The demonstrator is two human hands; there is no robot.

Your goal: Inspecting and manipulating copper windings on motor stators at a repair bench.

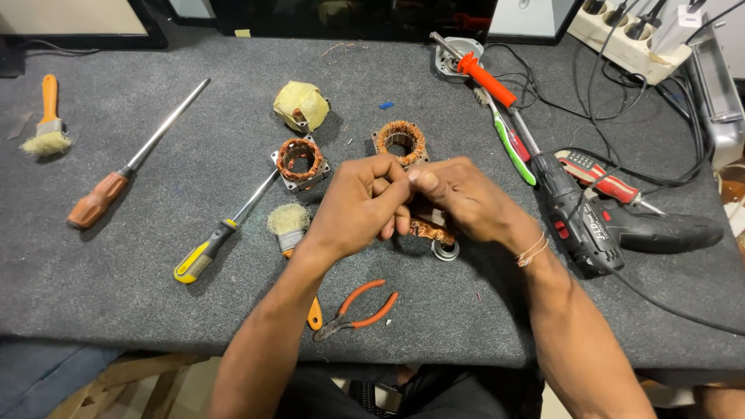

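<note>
Both bare forearms reach up from the bottom edge and converge at the middle of the view. The left hand (358, 203) is curled, knuckles up, its fingers bent inward toward the right hand (458, 198). The right hand mirrors it, fingertips pinched against the left's, the 2 hands touching. A thin string bracelet circles the right wrist.

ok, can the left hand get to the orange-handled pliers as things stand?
Probably yes. The pliers lie open on the mat beside the left forearm, nothing on top or in between. But the left hand is pinched together with the right hand, so it would have to let go first.
</note>
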